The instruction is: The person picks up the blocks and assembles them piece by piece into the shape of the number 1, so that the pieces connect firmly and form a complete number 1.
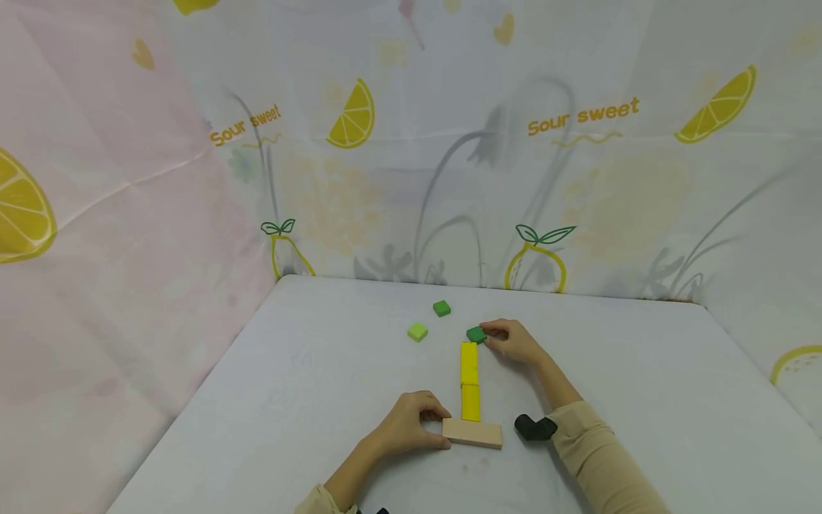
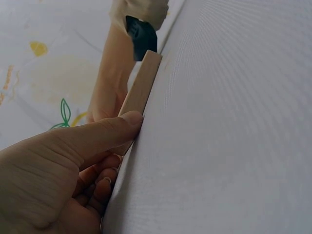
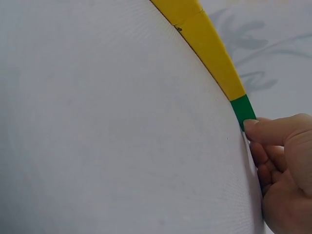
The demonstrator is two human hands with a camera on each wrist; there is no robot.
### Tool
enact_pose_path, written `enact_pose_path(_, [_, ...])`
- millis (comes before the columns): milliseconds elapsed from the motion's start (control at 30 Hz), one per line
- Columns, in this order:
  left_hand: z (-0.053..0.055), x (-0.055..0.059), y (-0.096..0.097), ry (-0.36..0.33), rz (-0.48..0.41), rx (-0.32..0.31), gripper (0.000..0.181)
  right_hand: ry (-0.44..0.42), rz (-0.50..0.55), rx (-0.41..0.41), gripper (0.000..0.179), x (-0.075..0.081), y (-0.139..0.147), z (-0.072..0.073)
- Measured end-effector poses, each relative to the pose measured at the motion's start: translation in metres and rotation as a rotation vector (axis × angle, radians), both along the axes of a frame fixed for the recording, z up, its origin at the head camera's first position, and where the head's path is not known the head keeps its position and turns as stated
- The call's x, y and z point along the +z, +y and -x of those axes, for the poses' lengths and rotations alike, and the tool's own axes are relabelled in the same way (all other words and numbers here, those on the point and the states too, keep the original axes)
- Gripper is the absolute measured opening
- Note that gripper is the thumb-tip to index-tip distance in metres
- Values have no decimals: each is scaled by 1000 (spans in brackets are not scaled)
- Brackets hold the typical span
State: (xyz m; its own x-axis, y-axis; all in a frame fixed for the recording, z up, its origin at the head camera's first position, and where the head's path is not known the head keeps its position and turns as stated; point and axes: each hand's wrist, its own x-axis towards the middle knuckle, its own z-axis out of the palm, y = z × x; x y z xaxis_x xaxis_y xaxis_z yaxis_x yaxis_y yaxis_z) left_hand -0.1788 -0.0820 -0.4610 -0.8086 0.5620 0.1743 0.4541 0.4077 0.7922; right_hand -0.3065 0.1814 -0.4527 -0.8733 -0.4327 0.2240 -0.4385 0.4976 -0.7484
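Observation:
At its left end, a plain wooden block (image 1: 472,433) is pinched between the thumb and fingers of my left hand (image 1: 406,426). Two yellow blocks (image 1: 469,364) lie end to end in a line running away from the wooden block's far side. At the far end of that line, my right hand (image 1: 515,344) pinches a small dark green block (image 1: 476,334) from its right side. In the right wrist view this green block (image 3: 242,111) meets the end of the yellow block (image 3: 214,53). Fingers partly cover the wooden block (image 2: 139,85) in the left wrist view.
A green block (image 1: 442,308) and a light green block (image 1: 417,332) lie beyond the yellow line, to its left. The white table (image 1: 289,371) meets a printed cloth backdrop (image 1: 411,178) behind. A black wrist device (image 1: 535,427) sits at the right sleeve.

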Motion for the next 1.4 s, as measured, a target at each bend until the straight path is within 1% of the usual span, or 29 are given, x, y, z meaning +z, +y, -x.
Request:
enact_pose_path(233, [-1, 2, 0, 7, -1, -4, 32, 9, 5, -12, 31, 0, 0, -1])
enact_pose_path(267, [-1, 2, 0, 6, 0, -4, 32, 6, 5, -14, 31, 2, -2, -4])
enact_pose_path(400, [-1, 2, 0, 5, 6, 0, 32, -2, 10, -7, 31, 21, -9, -19])
enact_pose_path(467, [-1, 2, 0, 3, 8, 1, 32, -8, 10, -3, 30, 28, -11, -24])
enact_pose_path(533, [-1, 2, 0, 1, 6, 2, 32, -3, 15, -5, 30, 22, -9, -20])
enact_pose_path(700, [-1, 2, 0, -1, -1, -1, 32, 9, 10, -15, 31, -3, -2, -1])
enact_pose_path(733, [-1, 2, 0, -3, -1, 0, 32, 7, 10, -15, 31, -4, -1, 0])
enact_pose_path(833, [-1, 2, 0, -4, -1, 1, 32, -1, 13, -15, 31, -6, 0, 2])
enact_pose_path(1000, [-1, 3, 0, -4, 2, 0, 33, -5, 28, -16, 32, -4, 1, 1])
enact_pose_path(1167, [-1, 4, 0, -9, 5, -4, 34, -6, 22, -15, 33, -4, 1, 1])
enact_pose_path(1400, [-2, 6, -1, -33, 17, -10, 36, -7, 30, -29, 33, -5, 0, 2])
